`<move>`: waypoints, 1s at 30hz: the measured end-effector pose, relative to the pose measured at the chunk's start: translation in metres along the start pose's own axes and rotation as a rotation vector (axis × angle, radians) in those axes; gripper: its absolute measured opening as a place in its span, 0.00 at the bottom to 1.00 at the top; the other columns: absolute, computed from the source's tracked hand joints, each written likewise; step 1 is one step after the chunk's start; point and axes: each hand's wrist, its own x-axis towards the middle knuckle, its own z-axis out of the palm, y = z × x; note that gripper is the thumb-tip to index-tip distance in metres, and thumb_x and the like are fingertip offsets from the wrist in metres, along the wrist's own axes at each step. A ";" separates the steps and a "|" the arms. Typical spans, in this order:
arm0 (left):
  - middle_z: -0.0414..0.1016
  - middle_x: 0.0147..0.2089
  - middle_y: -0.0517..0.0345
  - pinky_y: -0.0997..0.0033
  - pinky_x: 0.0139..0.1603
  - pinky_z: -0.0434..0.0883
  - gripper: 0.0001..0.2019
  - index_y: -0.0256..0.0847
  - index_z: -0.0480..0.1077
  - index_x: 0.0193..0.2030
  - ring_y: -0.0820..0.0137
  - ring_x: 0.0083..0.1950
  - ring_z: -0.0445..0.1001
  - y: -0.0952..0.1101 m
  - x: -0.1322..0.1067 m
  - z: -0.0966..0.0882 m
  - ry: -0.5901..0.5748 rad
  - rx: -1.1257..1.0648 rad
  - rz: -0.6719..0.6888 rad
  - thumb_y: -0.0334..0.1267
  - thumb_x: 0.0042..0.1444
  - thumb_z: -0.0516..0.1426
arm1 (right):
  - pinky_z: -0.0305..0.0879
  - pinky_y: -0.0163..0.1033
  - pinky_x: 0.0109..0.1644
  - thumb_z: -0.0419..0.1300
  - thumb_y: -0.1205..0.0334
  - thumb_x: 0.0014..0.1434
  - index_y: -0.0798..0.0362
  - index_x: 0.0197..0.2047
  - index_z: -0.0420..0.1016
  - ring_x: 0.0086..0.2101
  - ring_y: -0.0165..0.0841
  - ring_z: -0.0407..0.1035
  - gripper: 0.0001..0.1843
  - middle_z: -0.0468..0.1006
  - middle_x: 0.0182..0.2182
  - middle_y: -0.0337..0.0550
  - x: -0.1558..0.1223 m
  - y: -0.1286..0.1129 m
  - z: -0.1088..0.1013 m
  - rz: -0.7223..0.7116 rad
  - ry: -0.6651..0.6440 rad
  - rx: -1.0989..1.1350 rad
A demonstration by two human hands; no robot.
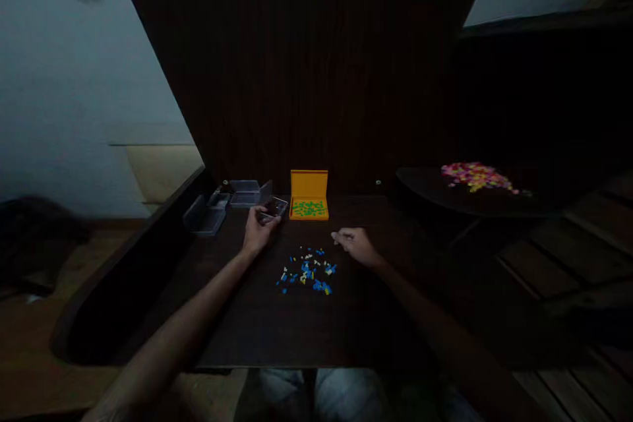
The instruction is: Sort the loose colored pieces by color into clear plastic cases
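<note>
My left hand [258,232] is closed on the near edge of a clear plastic box [277,206], whose lid stands up at its left. A few small dark or pale bits seem to lie inside it. My right hand [357,245] hovers over the table with thumb and fingers pinched; whatever is between the fingertips is too small to name. Between and below the hands lies a loose spread of small blue, white and yellow pieces [307,271]. Behind them an orange box [309,180] stands with its lid raised, holding many small green pieces [309,208].
More clear plastic boxes [211,221] stand open at the table's back left. A dark panel [316,66] rises behind the table [277,336]. To the right, a round dark table [420,188] bears a heap of pink and yellow pieces [475,176].
</note>
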 end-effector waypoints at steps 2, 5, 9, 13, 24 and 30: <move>0.73 0.38 0.62 0.75 0.35 0.71 0.29 0.44 0.54 0.41 0.72 0.34 0.79 0.001 0.002 0.000 0.011 -0.007 -0.013 0.44 0.39 0.69 | 0.55 0.34 0.27 0.56 0.44 0.57 0.53 0.21 0.72 0.21 0.28 0.60 0.24 0.68 0.16 0.36 0.000 0.000 0.000 0.007 -0.004 0.001; 0.73 0.40 0.62 0.71 0.36 0.72 0.31 0.46 0.52 0.41 0.69 0.35 0.79 0.003 0.005 -0.001 0.049 0.029 -0.016 0.43 0.38 0.70 | 0.55 0.34 0.26 0.56 0.44 0.58 0.53 0.21 0.73 0.21 0.28 0.60 0.24 0.68 0.16 0.37 -0.001 -0.001 0.000 0.014 -0.009 -0.005; 0.74 0.39 0.61 0.64 0.40 0.74 0.33 0.47 0.53 0.43 0.66 0.35 0.79 0.007 0.007 0.001 0.145 0.220 -0.025 0.44 0.37 0.70 | 0.54 0.35 0.26 0.56 0.45 0.58 0.53 0.21 0.74 0.20 0.28 0.59 0.23 0.67 0.16 0.36 -0.001 -0.001 0.000 0.015 -0.022 -0.023; 0.76 0.46 0.50 0.56 0.52 0.72 0.38 0.44 0.55 0.50 0.56 0.49 0.77 0.012 0.010 0.003 0.210 0.421 -0.021 0.47 0.37 0.71 | 0.53 0.34 0.26 0.56 0.46 0.58 0.54 0.22 0.74 0.20 0.28 0.59 0.22 0.68 0.16 0.37 -0.001 0.000 0.001 0.021 -0.029 -0.042; 0.75 0.54 0.42 0.62 0.58 0.69 0.36 0.39 0.61 0.54 0.57 0.58 0.74 0.011 0.032 0.001 0.161 0.570 -0.110 0.45 0.40 0.71 | 0.53 0.35 0.27 0.56 0.47 0.58 0.54 0.21 0.73 0.21 0.28 0.60 0.22 0.68 0.16 0.37 -0.001 0.004 0.003 0.004 -0.035 -0.078; 0.75 0.55 0.41 0.62 0.57 0.70 0.36 0.38 0.63 0.54 0.55 0.58 0.74 0.014 0.033 0.006 0.153 0.628 -0.091 0.47 0.40 0.71 | 0.53 0.35 0.27 0.56 0.48 0.58 0.54 0.21 0.73 0.21 0.29 0.60 0.22 0.69 0.17 0.37 -0.001 0.006 0.003 0.003 -0.034 -0.106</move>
